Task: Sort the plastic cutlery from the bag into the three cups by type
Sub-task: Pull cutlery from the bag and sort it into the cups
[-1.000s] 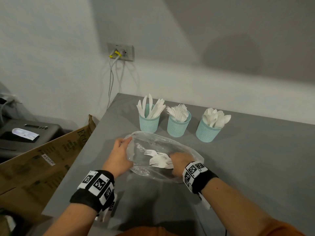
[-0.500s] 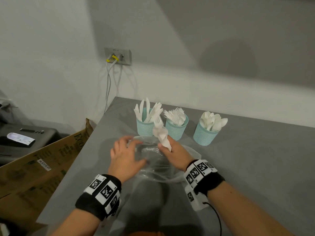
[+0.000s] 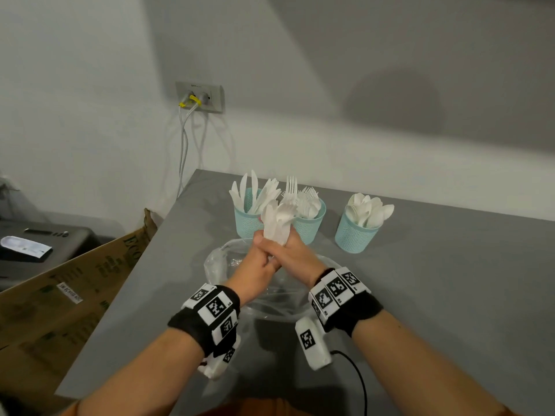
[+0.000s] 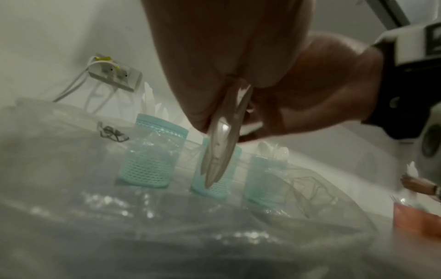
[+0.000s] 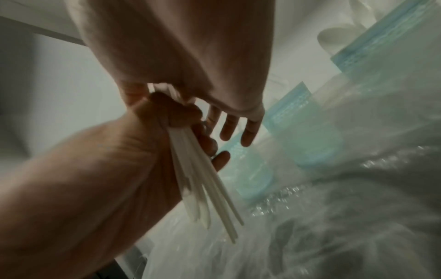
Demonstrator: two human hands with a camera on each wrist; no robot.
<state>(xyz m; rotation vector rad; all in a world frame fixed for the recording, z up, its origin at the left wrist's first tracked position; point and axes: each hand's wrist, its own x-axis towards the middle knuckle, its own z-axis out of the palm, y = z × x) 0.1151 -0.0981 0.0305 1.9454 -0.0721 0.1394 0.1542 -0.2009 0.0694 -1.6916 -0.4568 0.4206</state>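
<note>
Both hands meet above the clear plastic bag (image 3: pixel 216 262), which lies crumpled on the grey table (image 3: pixel 450 295). My left hand (image 3: pixel 261 250) is curled round a bundle of white forks and knives (image 3: pixel 277 223), held upright with the heads up. My right hand (image 3: pixel 292 250) closes on the same bundle from the right. The handles stick out below the left hand's fist (image 5: pixel 203 188). Behind the hands stand three teal cups, the knife cup (image 3: pixel 244 223), the fork cup (image 3: pixel 312 229) and the spoon cup (image 3: pixel 353 238), each filled with several pieces.
The table's left edge runs close to the left arm. Below it stands an open cardboard box (image 3: pixel 75 295), with a black device (image 3: pixel 36 244) behind. A wall socket (image 3: pixel 199 97) with hanging cables sits above the table's far corner.
My right hand drew the bundle out of the bag and raised it in front of the cups. My left hand let go of the bag's rim and came over to grip the bundle.
</note>
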